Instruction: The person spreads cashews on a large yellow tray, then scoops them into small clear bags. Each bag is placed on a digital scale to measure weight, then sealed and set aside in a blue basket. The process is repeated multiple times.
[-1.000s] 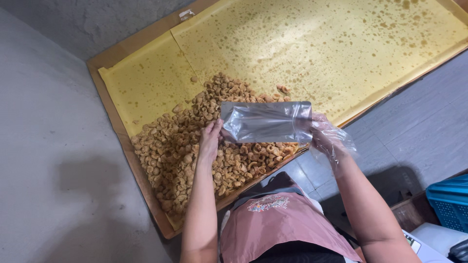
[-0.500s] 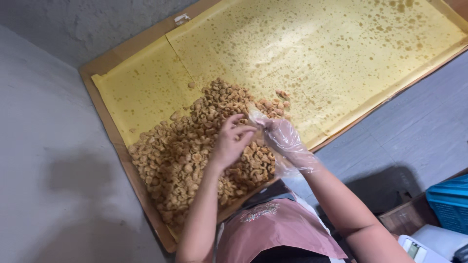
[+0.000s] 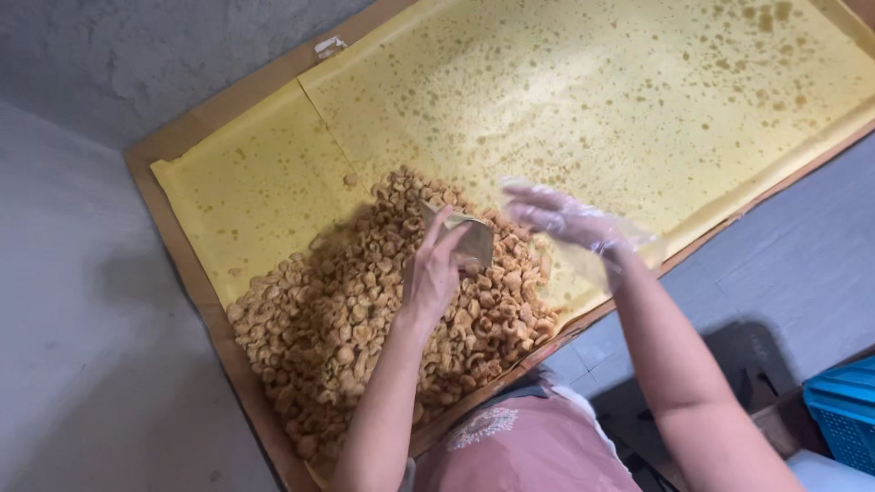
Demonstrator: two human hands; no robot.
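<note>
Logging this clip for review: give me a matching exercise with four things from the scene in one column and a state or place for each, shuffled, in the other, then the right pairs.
Things:
1. left hand
2. right hand
3. pile of fried snack pieces
4. blue crate

States or places:
A. at the lower right edge of the view, off the tray
B. bare, gripping a small clear bag over the pile
C. heaped at the near left end of the yellow paper
D. covered by a thin clear plastic glove, fingers spread, holding nothing

Pairs: 1-B, 2-D, 3-C, 4-A
</note>
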